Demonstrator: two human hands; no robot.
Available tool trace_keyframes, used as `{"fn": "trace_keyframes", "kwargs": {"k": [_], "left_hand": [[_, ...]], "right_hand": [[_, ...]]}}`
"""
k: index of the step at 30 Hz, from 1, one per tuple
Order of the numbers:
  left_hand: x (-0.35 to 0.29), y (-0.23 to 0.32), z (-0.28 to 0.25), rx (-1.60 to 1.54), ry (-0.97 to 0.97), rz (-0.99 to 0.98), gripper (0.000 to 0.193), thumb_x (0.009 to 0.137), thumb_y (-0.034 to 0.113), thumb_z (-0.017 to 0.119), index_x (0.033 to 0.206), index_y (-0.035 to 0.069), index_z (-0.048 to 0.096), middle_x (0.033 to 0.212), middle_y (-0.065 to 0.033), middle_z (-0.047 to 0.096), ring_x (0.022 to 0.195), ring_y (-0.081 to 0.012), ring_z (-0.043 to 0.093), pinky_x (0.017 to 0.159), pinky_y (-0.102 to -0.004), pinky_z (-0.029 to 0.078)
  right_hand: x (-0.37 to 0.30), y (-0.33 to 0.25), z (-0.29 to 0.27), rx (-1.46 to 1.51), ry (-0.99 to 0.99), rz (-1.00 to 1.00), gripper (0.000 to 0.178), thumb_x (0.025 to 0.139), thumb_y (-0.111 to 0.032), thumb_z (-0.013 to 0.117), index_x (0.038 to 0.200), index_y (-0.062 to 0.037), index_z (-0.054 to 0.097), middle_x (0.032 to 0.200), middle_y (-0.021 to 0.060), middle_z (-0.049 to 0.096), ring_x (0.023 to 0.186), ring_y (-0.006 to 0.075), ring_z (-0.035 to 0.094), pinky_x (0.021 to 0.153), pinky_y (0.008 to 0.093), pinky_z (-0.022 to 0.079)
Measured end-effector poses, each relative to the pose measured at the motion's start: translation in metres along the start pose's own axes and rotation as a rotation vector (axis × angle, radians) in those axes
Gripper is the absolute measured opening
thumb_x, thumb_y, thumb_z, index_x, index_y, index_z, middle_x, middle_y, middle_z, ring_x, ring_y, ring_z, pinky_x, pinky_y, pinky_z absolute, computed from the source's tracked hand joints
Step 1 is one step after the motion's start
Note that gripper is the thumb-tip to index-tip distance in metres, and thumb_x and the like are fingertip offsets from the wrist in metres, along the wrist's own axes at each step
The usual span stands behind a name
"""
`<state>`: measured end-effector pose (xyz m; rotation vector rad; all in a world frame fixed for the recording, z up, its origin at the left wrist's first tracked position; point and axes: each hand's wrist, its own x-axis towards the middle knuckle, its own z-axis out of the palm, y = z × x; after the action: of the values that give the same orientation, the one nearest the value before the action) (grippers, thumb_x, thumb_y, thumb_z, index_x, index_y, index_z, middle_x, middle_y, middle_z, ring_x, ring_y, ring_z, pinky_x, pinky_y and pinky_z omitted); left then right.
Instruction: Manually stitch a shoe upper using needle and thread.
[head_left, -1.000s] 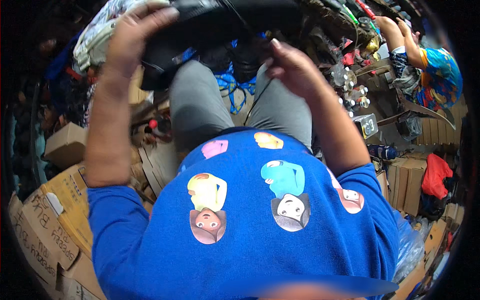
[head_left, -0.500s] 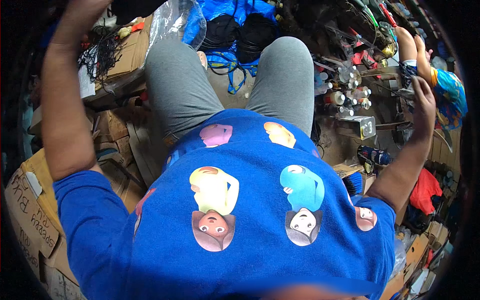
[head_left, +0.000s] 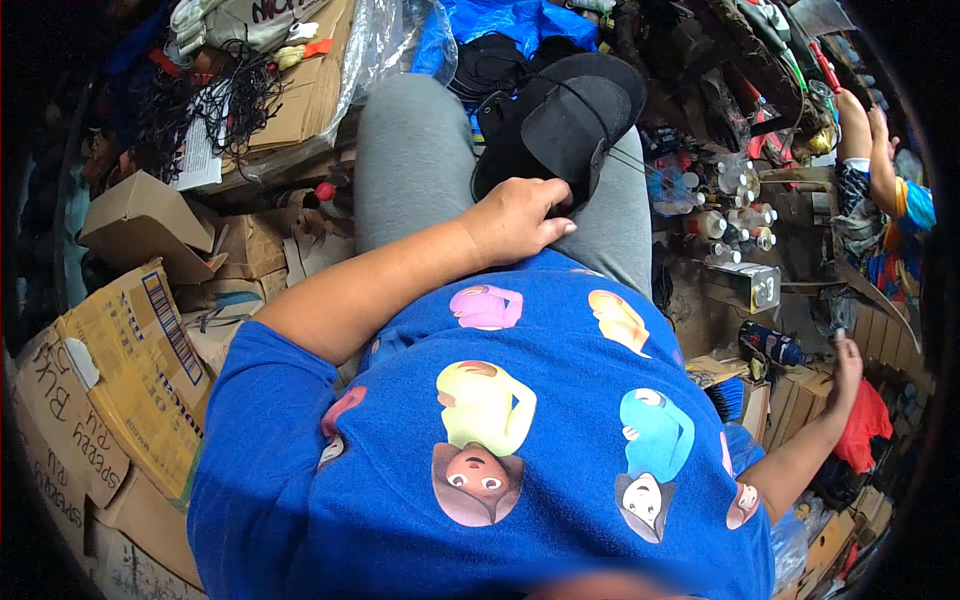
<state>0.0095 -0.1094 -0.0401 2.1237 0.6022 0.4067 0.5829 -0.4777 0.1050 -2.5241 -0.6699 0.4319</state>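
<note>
My left hand [head_left: 520, 218] lies over my lap, its fingers closed on the near edge of a black item [head_left: 575, 125]. This item has a smooth rounded panel and a thin dark cord across it; its exact kind I cannot make out. Far out to the right is my right hand [head_left: 847, 372], with its fingertips together at a crumpled clear plastic bag [head_left: 835, 310]. Beyond my knees, more black pieces [head_left: 488, 68] rest on a blue plastic bag [head_left: 500, 18], partly hidden by the item in my left hand.
Cardboard boxes [head_left: 150, 225] and a yellow carton [head_left: 140, 345] are piled on the left. Black cords [head_left: 235, 100] lie over cardboard. Several small bottles [head_left: 735, 215] stand right of my knee, near a clear box [head_left: 765, 288]. Another person's arm [head_left: 856, 125] shows at far right.
My left hand has come down from the upper left to my lap, bringing the black item into view. My right hand has moved lower on the right, and clear plastic now shows at its fingertips.
</note>
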Motion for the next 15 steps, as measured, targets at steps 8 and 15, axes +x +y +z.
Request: {"fn": "trace_keyframes", "kwargs": {"k": [8,15], "left_hand": [[0.013,0.017,-0.074,-0.049,-0.144,0.024,0.023,0.086,0.020,0.069,0.100,0.001,0.068,0.090,-0.0152,0.070,0.081,-0.0212,0.068,0.073,-0.0344,0.053],[0.129,-0.018,-0.106,0.049,0.040,-0.017,0.037,0.091,0.037,0.062,0.103,0.002,0.068,0.090,-0.0127,0.068,0.085,-0.0191,0.065,0.079,-0.0311,0.050]], "right_hand": [[-0.033,-0.016,0.150,-0.860,-0.401,-0.012,0.050,0.085,-0.044,0.069,0.107,-0.0001,0.068,0.098,0.0124,0.070,0.090,0.0282,0.065,0.076,0.0382,0.049],[-0.065,-0.300,0.284,0.195,-0.281,-0.783,0.051,0.085,-0.022,0.072,0.134,-0.0166,0.058,0.097,0.0085,0.064,0.084,0.0176,0.062,0.079,0.0316,0.050]]}}
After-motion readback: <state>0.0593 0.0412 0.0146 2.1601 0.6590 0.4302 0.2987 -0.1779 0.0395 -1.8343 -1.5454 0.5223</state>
